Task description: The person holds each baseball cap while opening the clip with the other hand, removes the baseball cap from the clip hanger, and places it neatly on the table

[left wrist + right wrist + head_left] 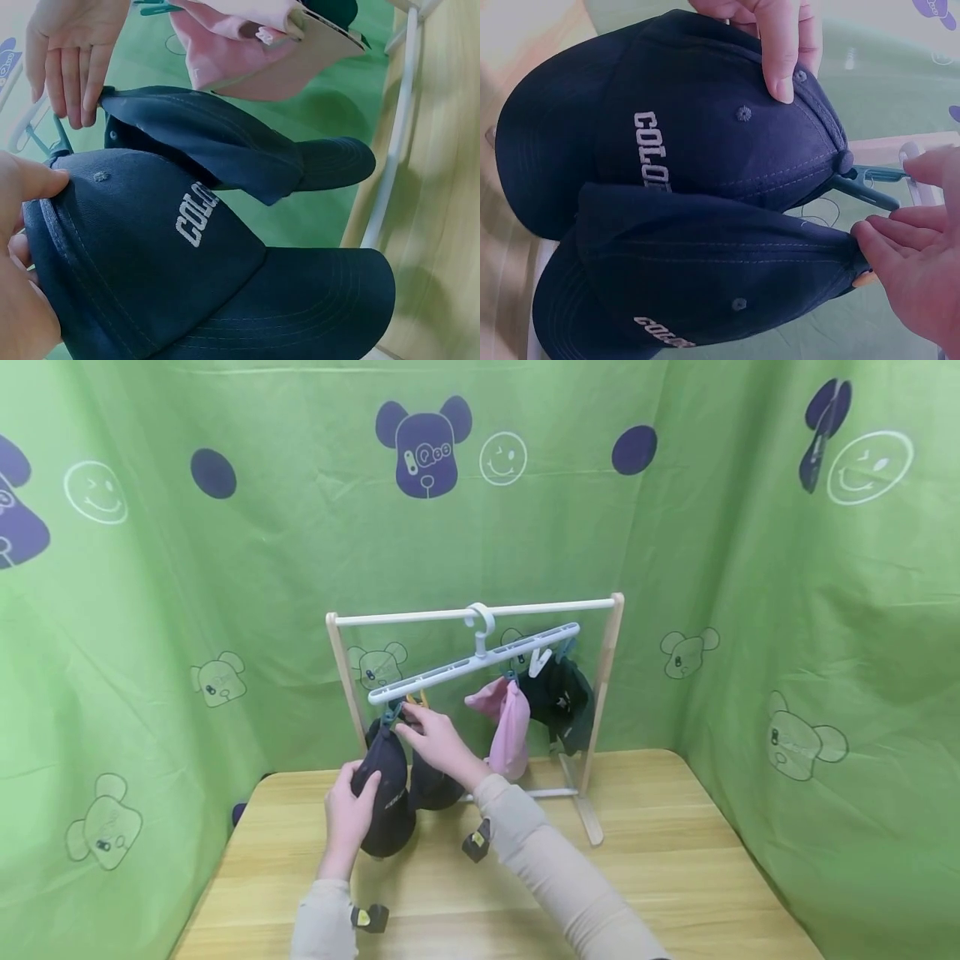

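Note:
My left hand (349,810) grips a dark navy baseball cap (386,818) by the side of its crown, the thumb lying on the fabric. White raised letters mark this cap's front in the left wrist view. A teal clip (874,187) bites the cap near its top button, its handles spread apart. Around those handles is my right hand (442,745), fingers fairly straight, thumb close to one handle end. Its fingertips also lie near the crown of a second navy cap (705,262), which hangs beside the first from an orange-yellow clip (423,698).
A white hanger bar (480,664) tilts down to the left, hooked over the rod of a wooden rack (606,668). Farther right hang a pink cap (512,727), a white clip (537,662) and a dark green cap (573,702). The rack stands on a wooden table (660,860).

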A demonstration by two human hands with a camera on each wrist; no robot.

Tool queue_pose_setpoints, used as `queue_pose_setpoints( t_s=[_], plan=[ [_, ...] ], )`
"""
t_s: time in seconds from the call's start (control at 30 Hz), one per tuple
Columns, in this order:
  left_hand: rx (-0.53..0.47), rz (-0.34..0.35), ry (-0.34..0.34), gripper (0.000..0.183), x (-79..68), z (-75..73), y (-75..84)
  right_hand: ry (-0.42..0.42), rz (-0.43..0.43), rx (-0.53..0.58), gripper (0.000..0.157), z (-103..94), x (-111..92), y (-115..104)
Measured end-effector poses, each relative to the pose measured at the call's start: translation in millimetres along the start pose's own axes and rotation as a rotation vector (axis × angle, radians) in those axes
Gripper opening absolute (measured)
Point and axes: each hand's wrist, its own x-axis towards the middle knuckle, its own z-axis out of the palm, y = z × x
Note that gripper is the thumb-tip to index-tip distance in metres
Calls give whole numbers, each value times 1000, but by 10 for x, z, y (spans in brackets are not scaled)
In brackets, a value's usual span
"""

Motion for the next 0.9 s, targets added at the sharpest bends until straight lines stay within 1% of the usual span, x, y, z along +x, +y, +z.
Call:
queue_pose_setpoints(
  t_s=[0.23, 0.4, 0.53, 0.63, 0.73, 0.9],
  plan=[
    [-12, 13, 1, 20, -34, -38, 33, 29, 48, -53, 44, 39, 40, -13],
    [-22, 4, -1, 20, -33, -53, 55, 42, 71, 6, 42, 44, 78, -55],
    [-21, 0, 4, 21, -34, -58, 69, 36, 79, 63, 46, 70, 111, -86],
    [-23, -1, -5, 21, -41, -67, 87, 30, 93, 101, 49, 107, 134, -94],
    [-29, -6, -19, 22, -51, -76, 105, 38, 106, 139, 49, 142, 148, -102],
    [-34, -12, -20, 22, -68, -89, 135, 49, 110, 161, 46, 195, 169, -128]
  ],
)
